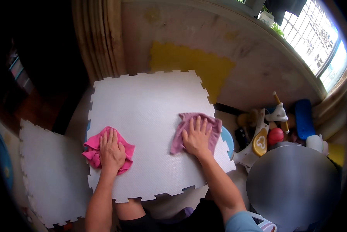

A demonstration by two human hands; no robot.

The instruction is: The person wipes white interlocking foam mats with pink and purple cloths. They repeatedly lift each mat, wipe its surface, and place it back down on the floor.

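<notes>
A white foam floor mat (154,116) with jigsaw edges lies in front of me, its surface finely textured. My left hand (111,150) rests flat on a bright pink cloth (126,156) by the mat's left edge, fingers stretched out. On the right side, my right hand (196,137) presses with spread fingers on a dusty mauve cloth (177,141). Both cloths are rumpled, and each hand hides the middle of its own. Part of a light blue round thing (227,141) shows from under the mat's right edge.
Another white foam mat (51,170) lies lower left. To the right stand a grey round-topped object (293,185), a white-and-yellow ride-on toy (260,135), a red ball (275,136) and a blue board-like object (305,120). A yellow foam mat (192,63) is against the far wall, beside a curtain (100,38).
</notes>
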